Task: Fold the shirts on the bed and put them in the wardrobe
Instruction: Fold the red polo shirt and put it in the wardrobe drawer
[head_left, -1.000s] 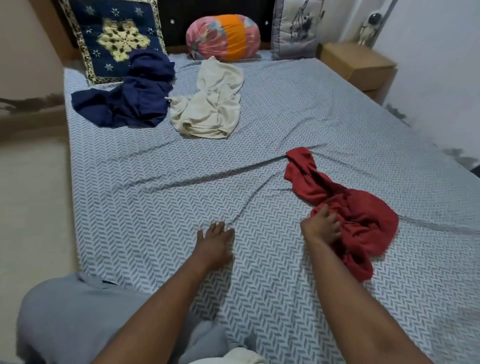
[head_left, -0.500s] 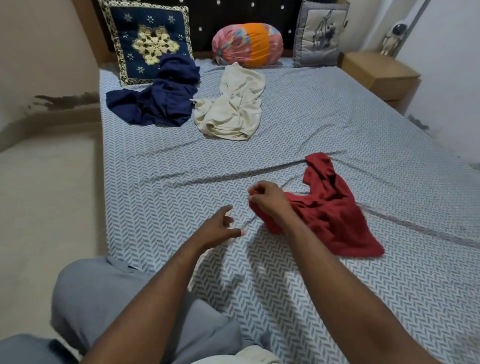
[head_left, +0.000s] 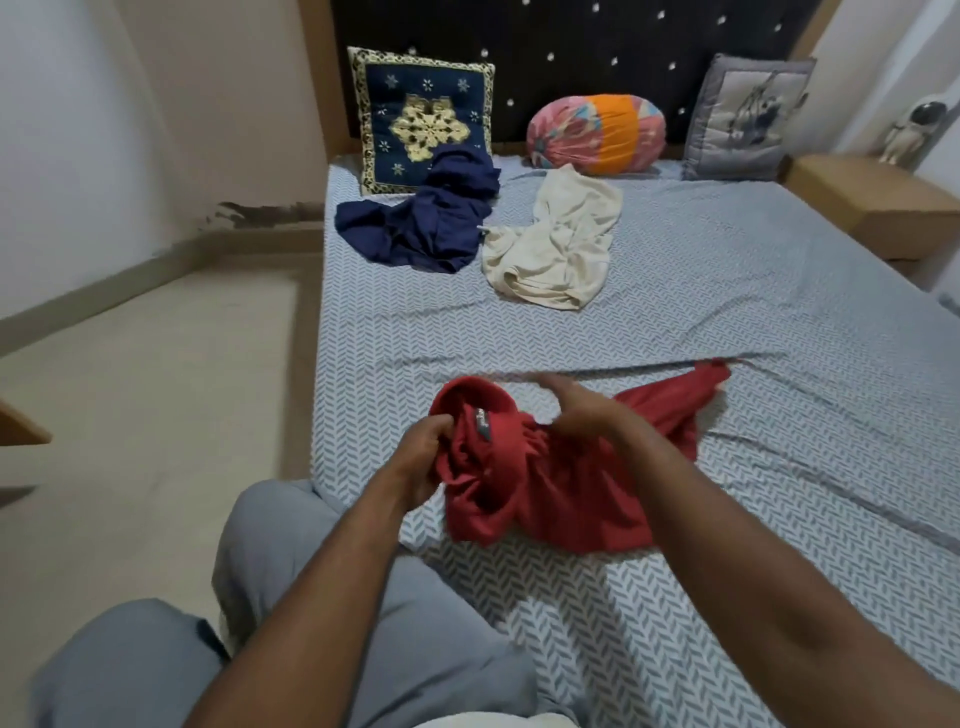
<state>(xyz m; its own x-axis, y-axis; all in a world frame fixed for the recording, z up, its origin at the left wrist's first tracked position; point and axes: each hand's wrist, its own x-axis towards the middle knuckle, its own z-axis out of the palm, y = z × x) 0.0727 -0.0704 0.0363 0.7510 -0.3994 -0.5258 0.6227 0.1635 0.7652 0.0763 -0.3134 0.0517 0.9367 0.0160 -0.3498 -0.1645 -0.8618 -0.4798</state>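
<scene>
Matt red cloth shirt (head_left: 545, 483) on a herringbone-printed cotton-like bed sheet (head_left: 727, 322)

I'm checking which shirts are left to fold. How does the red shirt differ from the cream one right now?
The red shirt is bunched at the near end of the bed, gripped by the left hand with the blurred right hand on it; the cream shirt lies untouched farther up. The red shirt's collar label shows; the cream shirt shows none. Both are crumpled and unfolded.
</scene>
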